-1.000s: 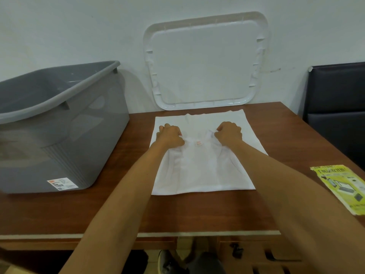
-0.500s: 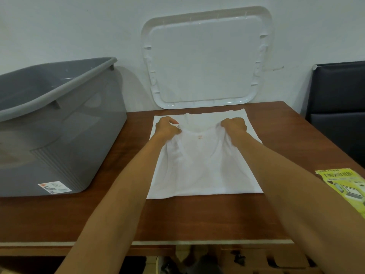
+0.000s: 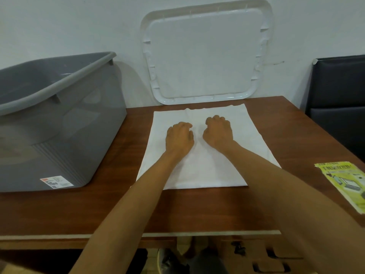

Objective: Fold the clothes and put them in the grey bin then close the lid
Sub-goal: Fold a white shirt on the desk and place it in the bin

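A white shirt lies flat on the brown table, in front of me. My left hand and my right hand sit side by side on the shirt's upper middle. Their fingers are curled down into the cloth, pinching it near the neckline. The fingertips are hidden under the hands. The grey bin stands open on the table's left side. Its white lid leans upright against the wall behind the shirt.
A yellow-green leaflet lies at the table's right edge. A dark padded chair stands to the right past the table. The table's front edge runs across the lower part of the view, with shoes below it.
Both hands have come back from the shirt's far edge toward me and moved closer together. The shirt's upper part now lies flatter.
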Demonstrator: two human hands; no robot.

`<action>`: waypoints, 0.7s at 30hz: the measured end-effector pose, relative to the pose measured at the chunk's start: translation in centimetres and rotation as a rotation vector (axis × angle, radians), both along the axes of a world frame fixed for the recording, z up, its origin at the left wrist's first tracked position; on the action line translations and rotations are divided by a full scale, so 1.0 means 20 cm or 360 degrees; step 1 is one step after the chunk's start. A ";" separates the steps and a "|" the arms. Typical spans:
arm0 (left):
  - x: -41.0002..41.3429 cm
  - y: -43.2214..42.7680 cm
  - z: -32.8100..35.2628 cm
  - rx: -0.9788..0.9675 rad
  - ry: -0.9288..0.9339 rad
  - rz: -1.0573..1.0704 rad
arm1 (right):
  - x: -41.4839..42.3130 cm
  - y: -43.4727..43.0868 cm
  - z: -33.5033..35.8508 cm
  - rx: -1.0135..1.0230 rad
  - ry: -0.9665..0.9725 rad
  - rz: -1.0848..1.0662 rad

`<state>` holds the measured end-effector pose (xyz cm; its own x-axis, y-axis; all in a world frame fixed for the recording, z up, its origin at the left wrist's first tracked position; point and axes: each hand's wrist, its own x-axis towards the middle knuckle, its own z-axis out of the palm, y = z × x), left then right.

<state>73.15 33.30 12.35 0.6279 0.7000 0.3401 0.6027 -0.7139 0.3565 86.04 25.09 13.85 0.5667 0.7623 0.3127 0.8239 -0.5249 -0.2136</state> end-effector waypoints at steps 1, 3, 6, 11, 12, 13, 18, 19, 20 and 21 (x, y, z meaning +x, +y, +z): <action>0.00 -0.03 -0.04 -0.0032 0.0185 -0.0014 | -0.03 -0.01 -0.02 -0.0111 -0.0043 -0.0003; -0.02 -0.05 -0.09 -0.0144 0.0510 -0.0032 | -0.08 -0.04 -0.09 -0.0355 0.0044 -0.0024; -0.02 -0.04 -0.05 -0.0266 0.0623 -0.0071 | -0.08 -0.09 -0.14 -0.0567 0.0285 0.0061; -0.11 -0.12 0.01 -0.0258 0.0470 -0.0231 | -0.09 -0.17 -0.05 -0.0436 0.0422 0.0083; -0.14 -0.14 0.02 -0.0234 0.0501 -0.0244 | -0.11 -0.20 -0.05 -0.0463 0.0398 0.0091; -0.17 -0.17 0.02 -0.0216 0.0527 -0.0225 | -0.13 -0.23 -0.04 -0.0505 0.0368 0.0098; -0.33 -0.26 0.04 -0.0313 0.0411 0.0021 | -0.20 -0.42 -0.03 -0.0513 0.0337 0.0067; -0.36 -0.28 0.04 -0.0336 0.0399 0.0019 | -0.20 -0.47 -0.02 -0.0524 0.0327 0.0061; -0.40 -0.29 0.04 -0.0358 0.0392 0.0002 | -0.20 -0.51 -0.02 -0.0543 0.0317 0.0051; -0.44 -0.30 0.04 -0.0371 0.0389 -0.0021 | -0.20 -0.55 -0.01 -0.0560 0.0308 0.0034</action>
